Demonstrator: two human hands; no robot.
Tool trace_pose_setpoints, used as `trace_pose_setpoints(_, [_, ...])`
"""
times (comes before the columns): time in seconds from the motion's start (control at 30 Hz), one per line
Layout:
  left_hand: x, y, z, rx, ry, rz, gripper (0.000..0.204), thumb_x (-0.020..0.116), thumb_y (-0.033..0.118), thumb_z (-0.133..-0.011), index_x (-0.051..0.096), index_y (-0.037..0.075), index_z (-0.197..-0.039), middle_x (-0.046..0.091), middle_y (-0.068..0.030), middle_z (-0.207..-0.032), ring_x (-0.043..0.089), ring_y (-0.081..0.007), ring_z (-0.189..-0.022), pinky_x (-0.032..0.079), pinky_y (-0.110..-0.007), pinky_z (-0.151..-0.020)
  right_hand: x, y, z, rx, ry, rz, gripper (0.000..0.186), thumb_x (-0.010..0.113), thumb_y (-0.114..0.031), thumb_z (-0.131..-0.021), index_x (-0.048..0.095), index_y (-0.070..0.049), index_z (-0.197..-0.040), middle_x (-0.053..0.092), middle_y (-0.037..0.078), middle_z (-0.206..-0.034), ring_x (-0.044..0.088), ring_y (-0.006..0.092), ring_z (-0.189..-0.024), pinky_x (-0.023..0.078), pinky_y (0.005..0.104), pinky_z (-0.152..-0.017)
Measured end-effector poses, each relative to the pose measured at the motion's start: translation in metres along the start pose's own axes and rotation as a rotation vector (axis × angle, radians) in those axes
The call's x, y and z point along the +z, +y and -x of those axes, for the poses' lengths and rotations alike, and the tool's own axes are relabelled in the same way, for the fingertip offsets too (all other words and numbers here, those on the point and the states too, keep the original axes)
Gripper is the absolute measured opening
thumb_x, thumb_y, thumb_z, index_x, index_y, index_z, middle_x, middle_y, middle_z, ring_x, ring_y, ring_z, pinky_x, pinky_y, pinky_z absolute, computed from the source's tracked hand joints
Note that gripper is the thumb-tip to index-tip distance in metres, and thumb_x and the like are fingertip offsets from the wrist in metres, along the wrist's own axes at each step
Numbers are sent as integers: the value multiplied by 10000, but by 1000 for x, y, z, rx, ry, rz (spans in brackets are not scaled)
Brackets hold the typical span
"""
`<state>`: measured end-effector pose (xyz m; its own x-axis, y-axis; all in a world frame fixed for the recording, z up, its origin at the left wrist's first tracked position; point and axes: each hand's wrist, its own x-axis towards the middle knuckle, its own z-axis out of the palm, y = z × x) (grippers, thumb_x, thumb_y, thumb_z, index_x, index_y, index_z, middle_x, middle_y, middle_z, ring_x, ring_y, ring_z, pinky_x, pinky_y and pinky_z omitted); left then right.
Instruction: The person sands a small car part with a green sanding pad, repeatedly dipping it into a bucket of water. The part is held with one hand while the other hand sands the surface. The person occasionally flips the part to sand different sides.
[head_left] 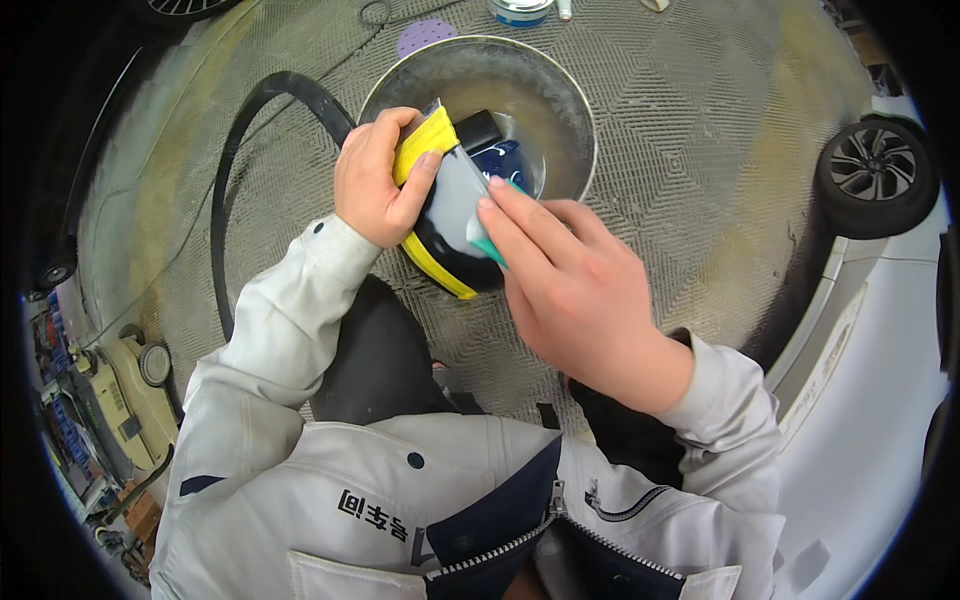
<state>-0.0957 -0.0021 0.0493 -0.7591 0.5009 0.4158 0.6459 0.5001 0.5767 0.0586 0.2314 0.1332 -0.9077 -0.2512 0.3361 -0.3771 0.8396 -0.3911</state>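
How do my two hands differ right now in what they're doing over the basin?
The left hand wraps around the yellow-and-black block, fingers curled, gripping it from the side. The right hand lies flatter, fingers extended, pressing a small teal pad against the block's glossy face. The left hand sits nearer the rim of the metal basin; the right hand is nearer the body. Both are bare and emerge from light grey sleeves.

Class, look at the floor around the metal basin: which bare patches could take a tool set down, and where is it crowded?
Bare patterned floor lies between the metal basin and the car wheel. Left, the black hose loops across. Above the basin, a purple disc and a tin crowd it.
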Motion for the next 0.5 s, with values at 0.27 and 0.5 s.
trace_pose_setpoints(0.27, [12, -8, -3, 29, 57, 24, 397, 787, 331, -1032, 693, 47, -1293, 794, -182, -1126, 736, -444, -1034, 540, -518, -988, 24, -8, -29, 125, 39, 83, 538, 787, -80, -894, 788, -73, -1432, 783, 76, -1490, 747, 318, -1188, 669, 410, -961])
trace_pose_setpoints(0.5, [20, -11, -4, 17, 67, 68, 380, 799, 378, -1027, 700, 67, -1222, 803, -168, -1036, 746, -444, -983, 541, -523, -956, 10, -13, -14, 191, -86, 109, 573, 795, -56, -892, 771, -100, -1463, 769, 60, -1526, 740, 351, -1194, 661, 438, -996])
